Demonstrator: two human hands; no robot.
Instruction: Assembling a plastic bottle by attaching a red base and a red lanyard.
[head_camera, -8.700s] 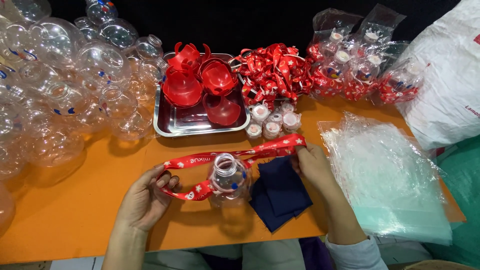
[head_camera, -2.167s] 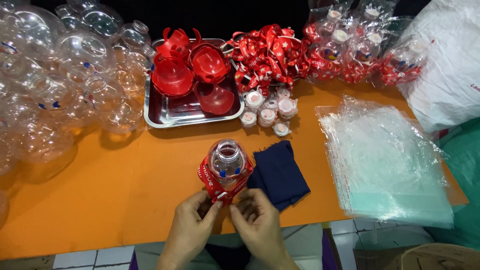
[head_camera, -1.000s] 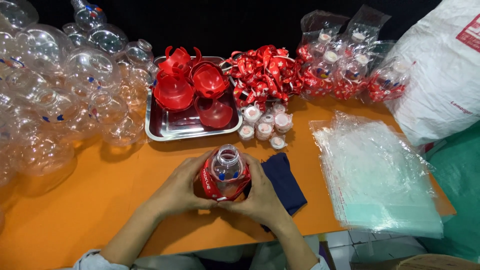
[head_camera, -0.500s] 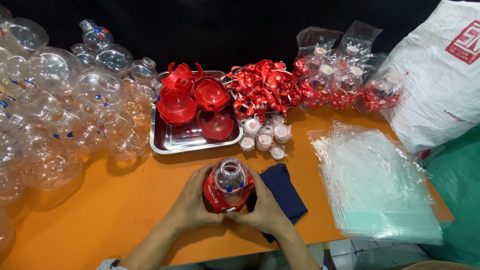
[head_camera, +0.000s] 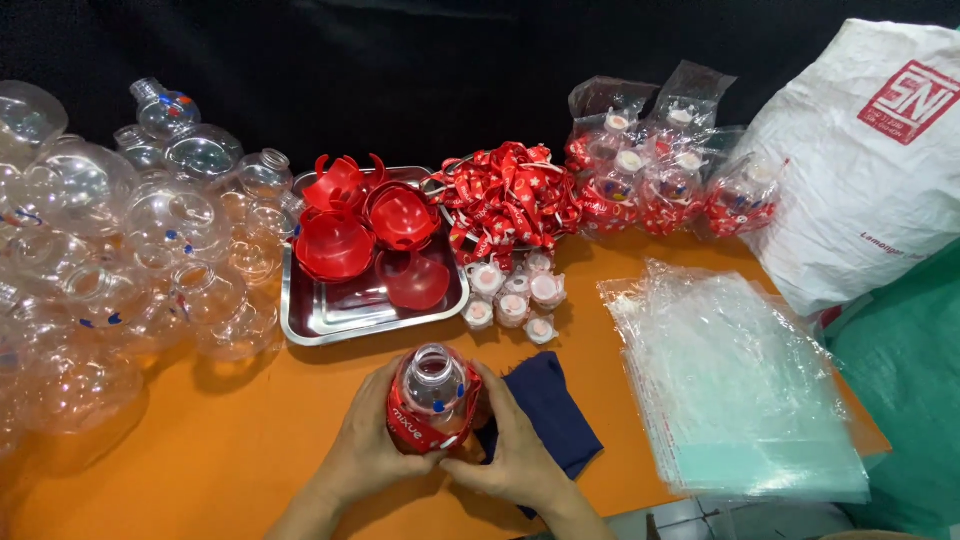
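Observation:
A clear round plastic bottle (head_camera: 432, 385) stands on the orange table (head_camera: 230, 440), open mouth up, with a red printed strap (head_camera: 418, 432) wound around its body. My left hand (head_camera: 365, 450) cups the bottle's left side. My right hand (head_camera: 508, 440) presses the strap against the right side. Both hands grip the wrapped bottle together. A dark blue cloth (head_camera: 552, 415) lies just right of the bottle, partly under my right hand.
A steel tray (head_camera: 340, 320) with red plastic cup-shaped parts (head_camera: 335, 245) stands behind. Several small caps (head_camera: 515, 295) and a pile of red straps (head_camera: 510, 195) lie beside it. Clear bottles (head_camera: 110, 270) crowd the left, bagged finished ones (head_camera: 660, 185) the back, clear bags (head_camera: 740, 380) and a white sack (head_camera: 870, 170) the right.
The strap, stretched out between my hands earlier, is now wound around the bottle. My hands have closed in on both sides of it, and the view has shifted slightly.

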